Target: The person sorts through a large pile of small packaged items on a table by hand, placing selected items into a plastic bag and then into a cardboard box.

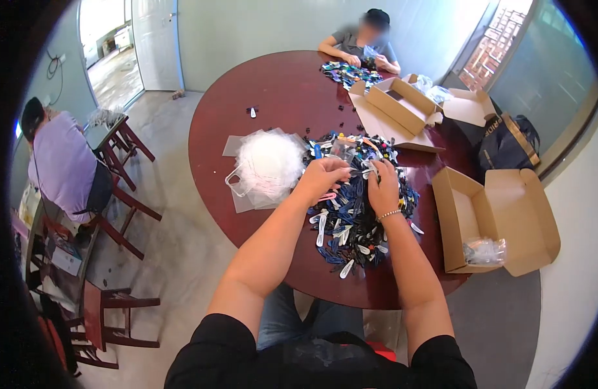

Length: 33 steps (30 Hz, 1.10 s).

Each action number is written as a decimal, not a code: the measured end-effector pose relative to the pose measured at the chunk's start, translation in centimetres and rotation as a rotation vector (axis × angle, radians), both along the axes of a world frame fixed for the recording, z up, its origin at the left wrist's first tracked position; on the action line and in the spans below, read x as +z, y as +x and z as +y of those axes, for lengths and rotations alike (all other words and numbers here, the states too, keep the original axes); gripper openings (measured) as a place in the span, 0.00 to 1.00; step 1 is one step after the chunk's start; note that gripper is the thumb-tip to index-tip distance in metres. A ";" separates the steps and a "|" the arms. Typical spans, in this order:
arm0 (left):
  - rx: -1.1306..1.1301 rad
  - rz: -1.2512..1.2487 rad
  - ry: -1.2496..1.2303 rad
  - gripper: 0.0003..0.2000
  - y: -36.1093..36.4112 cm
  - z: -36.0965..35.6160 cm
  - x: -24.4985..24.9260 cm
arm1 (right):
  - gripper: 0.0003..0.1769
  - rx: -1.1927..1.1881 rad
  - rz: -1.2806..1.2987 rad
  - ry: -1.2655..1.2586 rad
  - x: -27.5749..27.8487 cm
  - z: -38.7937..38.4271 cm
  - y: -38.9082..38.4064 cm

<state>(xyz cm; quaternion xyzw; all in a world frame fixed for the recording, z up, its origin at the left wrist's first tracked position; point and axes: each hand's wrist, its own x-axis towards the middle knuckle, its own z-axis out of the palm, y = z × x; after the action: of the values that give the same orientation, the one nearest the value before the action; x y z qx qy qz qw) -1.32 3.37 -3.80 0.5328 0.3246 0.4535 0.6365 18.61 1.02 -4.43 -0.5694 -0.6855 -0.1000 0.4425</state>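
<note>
A heap of snap hair clips [341, 223], mostly dark blue, black and white, lies on the table under my hands. Over its upper part, my left hand [322, 179] is closed in a pinch, its fingertips meeting a small item that is too small to make out. Close beside it on the right, my right hand [384, 189] has its fingers closed around a pale hair clip [373, 172]. To the left of the heap is a stack of clear plastic bags [266, 162], near my left hand. A small clear packet [342, 149] rests on the heap beyond my hands.
The round red-brown table [247, 91] holds an open cardboard box [461, 214] with plastic packets on the right and more boxes [402, 107] behind. Across it, a person [367, 48] handles another clip pile [351, 74]. Another person [69, 162] sits left, near wooden stools [111, 314].
</note>
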 end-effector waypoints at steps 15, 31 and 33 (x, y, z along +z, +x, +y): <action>0.040 0.037 0.025 0.15 -1.0 0.3 0.7 | 0.27 0.167 -0.163 -0.201 2.1 -6.9 1.6; 0.050 -0.005 0.036 0.13 -0.5 -0.2 0.6 | 0.40 0.137 -0.500 -0.240 -0.1 -12.3 -3.1; 0.066 -0.003 0.046 0.14 -0.5 -0.2 0.5 | 0.38 0.132 -0.482 -0.200 -0.2 -10.5 -2.6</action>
<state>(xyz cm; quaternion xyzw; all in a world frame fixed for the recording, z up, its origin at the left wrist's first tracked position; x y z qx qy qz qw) -1.80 3.16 -3.26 0.5357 0.3303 0.4824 0.6093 15.97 -9.44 -4.67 -0.5242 -0.8131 -0.1356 0.2138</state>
